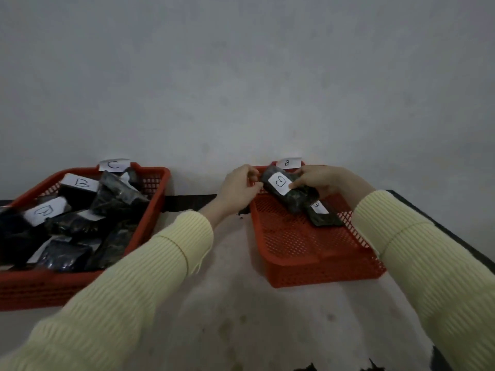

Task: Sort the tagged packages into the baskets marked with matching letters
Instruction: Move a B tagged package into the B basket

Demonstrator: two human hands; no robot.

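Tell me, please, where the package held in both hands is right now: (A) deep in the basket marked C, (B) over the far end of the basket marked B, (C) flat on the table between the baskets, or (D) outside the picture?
B: the package with a B tag sits between the left hand and right hand, over the far end of the basket marked B.

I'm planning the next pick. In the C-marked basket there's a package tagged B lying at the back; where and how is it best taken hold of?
Probably from above, by the tagged far end of the B-tagged package in the C basket. It lies on top of the pile with that end exposed; its near end is overlapped by neighbouring packages.
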